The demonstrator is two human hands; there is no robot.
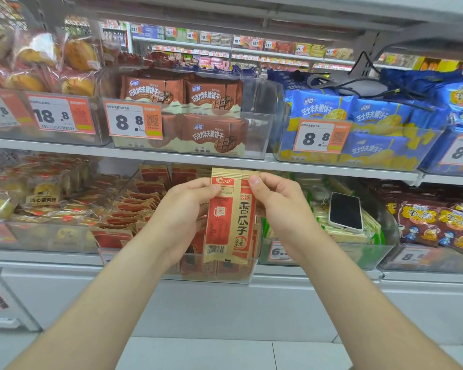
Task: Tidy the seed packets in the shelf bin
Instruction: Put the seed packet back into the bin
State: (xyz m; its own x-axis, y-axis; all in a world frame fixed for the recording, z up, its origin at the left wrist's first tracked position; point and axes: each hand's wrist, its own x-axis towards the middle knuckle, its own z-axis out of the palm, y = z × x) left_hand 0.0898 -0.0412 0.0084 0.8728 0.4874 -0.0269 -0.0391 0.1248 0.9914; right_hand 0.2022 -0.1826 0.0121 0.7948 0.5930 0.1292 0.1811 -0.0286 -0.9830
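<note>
1. Holding two overlapped tan-and-red paper seed packets (231, 217) upright, you have both hands raised before the lower shelf.
2. Your left hand (183, 212) pinches the upper left corner, with the thumb on the printed face and the fingers curled behind.
3. Your right hand (277, 206) pinches the upper right edge the same way, its thumb tip pressed near the top corner.
4. The packets hang between the two grips, with most of their length below your thumbs. The left one shows a barcode near its bottom, the right one large black characters.
5. They are held in the air in front of the clear plastic shelf bin (214, 279). Their lower edge overlaps its front wall, and their top edge reaches the white shelf edge (171, 158) above.
6. Inside the bin, more matching packets (137, 206) lie in slanted, uneven rows on the left side.
7. In the next bin to the right, a white-cased phone (345, 212) lies screen up on pale packs (340, 233).
8. On the shelf above, brown biscuit packs (211, 94) fill another clear bin.
</note>
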